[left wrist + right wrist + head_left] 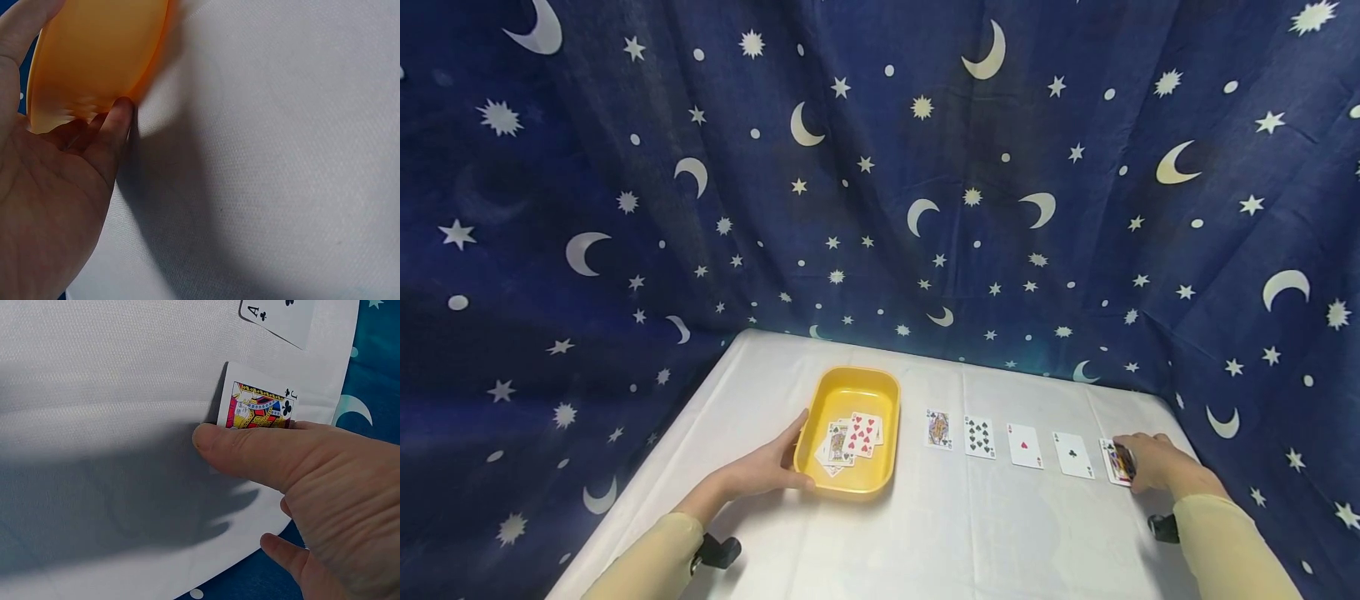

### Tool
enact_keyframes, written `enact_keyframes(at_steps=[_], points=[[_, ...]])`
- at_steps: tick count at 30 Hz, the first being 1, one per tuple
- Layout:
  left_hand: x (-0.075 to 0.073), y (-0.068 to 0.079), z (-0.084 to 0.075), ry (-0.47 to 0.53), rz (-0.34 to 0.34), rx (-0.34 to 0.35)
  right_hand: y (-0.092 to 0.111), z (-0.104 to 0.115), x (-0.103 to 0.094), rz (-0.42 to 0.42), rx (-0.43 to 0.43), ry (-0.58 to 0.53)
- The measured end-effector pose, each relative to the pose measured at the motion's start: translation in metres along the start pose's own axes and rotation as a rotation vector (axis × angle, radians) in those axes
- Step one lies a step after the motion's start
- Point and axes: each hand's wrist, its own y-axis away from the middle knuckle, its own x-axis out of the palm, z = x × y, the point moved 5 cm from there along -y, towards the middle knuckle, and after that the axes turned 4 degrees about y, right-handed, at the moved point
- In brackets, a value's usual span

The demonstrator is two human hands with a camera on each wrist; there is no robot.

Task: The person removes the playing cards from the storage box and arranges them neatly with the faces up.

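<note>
My left hand (767, 465) grips the left side of a yellow plastic tray (857, 403), with the thumb at its rim and the fingers along its wall in the left wrist view. Inside the tray lie several playing cards, a hearts card (862, 435) over a face card (840, 446). At the far right my right hand (1161, 465) pinches a jack of clubs (259, 406) at its edges. The thumb (231, 447) lies along the near edge and hides part of the card; the other fingertips are mostly hidden behind it.
Left of the jack, a row of face-up cards lies on the white cloth (1000, 533): ace of clubs (1073, 455), ace of hearts (1024, 445), a many-pip spades card (980, 437) and a face card (937, 429). A dark blue star-and-moon curtain (880, 208) rises behind the table.
</note>
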Motion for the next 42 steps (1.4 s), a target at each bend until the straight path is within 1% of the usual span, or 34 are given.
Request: enact_keyframes(at_steps=[7,16,24,32,36,42], points=[[0.0,0.0,-0.002,0.004,0.008,0.004,0.003,0.002,0.0,0.016,0.011,-0.004],[0.0,0.0,-0.002,0.001,0.009,0.004,0.014,0.013,-0.003,0.053,0.059,-0.028],[0.0,-0.001,-0.002,-0.007,0.003,0.003,0.008,0.007,0.002,0.071,0.07,-0.066],[0.0,-0.001,-0.001,-0.004,0.001,0.002,0.004,0.005,0.006,0.062,0.04,-0.071],[0.0,0.0,-0.001,0.007,0.006,0.006,0.006,0.004,0.004,0.055,0.029,-0.068],[0.0,-0.001,0.0,0.001,0.005,-0.003,0.007,0.001,0.0,0.024,0.037,-0.067]])
